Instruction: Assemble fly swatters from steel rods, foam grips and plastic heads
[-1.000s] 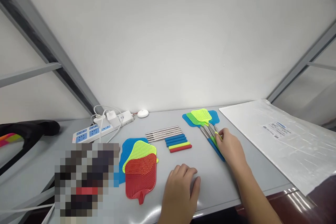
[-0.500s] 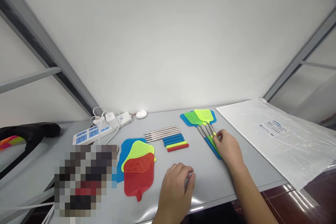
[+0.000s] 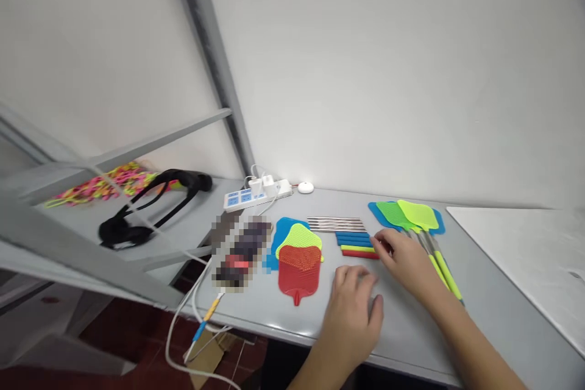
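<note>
My left hand (image 3: 353,300) is open over the grey table, fingers loosely spread and holding nothing, right of a red fly swatter head (image 3: 299,283). The red head overlaps a yellow-green head (image 3: 299,236) and a blue head (image 3: 287,226). My right hand (image 3: 402,255) has thumb and fingers apart at the right ends of the handle tubes: blue ones (image 3: 353,237), a yellow-green one (image 3: 359,248) and a red one (image 3: 359,254). Contact is unclear. Behind the tubes lie several metal rods (image 3: 336,224). Beyond my right hand, assembled fly swatters (image 3: 418,214) lie fanned, their handles partly behind my forearm.
A white power strip (image 3: 233,200) with plugs and a round white device (image 3: 306,187) are near the wall. A blurred-out object (image 3: 247,250) with a cable is left of the heads. A black headband-like frame (image 3: 183,180) lies farther left. White wrapped sheeting (image 3: 498,237) covers the right side.
The view has swung left. My right hand has let go of the assembled fly swatters and moved left to the handle tubes. My left hand's fingers have spread a little.
</note>
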The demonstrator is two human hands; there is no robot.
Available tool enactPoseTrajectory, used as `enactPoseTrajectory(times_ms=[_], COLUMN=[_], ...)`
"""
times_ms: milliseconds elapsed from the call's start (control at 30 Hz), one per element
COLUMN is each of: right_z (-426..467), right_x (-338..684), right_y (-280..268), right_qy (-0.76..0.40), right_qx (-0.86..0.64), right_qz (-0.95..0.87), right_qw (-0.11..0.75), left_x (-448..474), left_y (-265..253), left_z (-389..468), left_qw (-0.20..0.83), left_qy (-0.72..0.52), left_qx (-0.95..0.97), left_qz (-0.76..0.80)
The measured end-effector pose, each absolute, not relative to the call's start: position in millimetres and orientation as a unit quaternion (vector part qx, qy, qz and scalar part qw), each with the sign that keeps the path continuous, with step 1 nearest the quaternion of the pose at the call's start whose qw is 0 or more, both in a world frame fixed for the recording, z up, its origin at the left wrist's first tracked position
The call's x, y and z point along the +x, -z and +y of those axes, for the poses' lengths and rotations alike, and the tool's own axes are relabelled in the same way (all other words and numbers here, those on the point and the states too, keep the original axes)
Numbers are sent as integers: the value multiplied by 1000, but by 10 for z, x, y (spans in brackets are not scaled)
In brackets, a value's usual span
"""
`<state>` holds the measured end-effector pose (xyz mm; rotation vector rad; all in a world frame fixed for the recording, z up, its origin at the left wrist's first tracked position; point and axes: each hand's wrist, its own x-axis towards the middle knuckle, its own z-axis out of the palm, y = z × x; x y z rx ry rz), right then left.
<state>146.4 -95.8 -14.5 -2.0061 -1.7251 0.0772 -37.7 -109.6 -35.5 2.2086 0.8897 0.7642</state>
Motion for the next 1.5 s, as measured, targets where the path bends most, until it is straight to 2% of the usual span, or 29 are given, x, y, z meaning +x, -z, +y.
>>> enactPoseTrajectory(times_ms=[200, 367, 733, 1033, 1167, 1367, 1433, 1500], right_z=[-1, 477, 617, 554, 351, -461, -790, -1094], right_x=[1400, 1502, 1613, 1521, 1563, 1503, 1391, 1234], right_y=[96, 146, 212, 115, -114, -488, -557, -610], right_qy=[-80, -153, -245, -212, -181, -128, -160, -285], right_qx=[-676, -631, -596, -615, -642, -647, -625, -542], right_qz=[-710, -747, -755, -747, -716, -653, -606, -504], right_qw=[183, 141, 118, 140, 205, 372, 465, 609], left_x=[-285, -267, -310, -286, -282, -406, -467, -538], left_y=[519, 596, 499, 647, 635, 486, 456, 434], left_z=[-1168, -1170, -1141, -1120, -1116, -1066, -1081, -1148], left_qw=[219, 206, 231, 189, 196, 411, 452, 459], left_qy=[-237, -222, -230, -224, -246, -387, -434, -456], left_qx=[864, 870, 864, 878, 866, 721, 676, 662], left_qz=[385, 389, 384, 378, 389, 402, 389, 378])
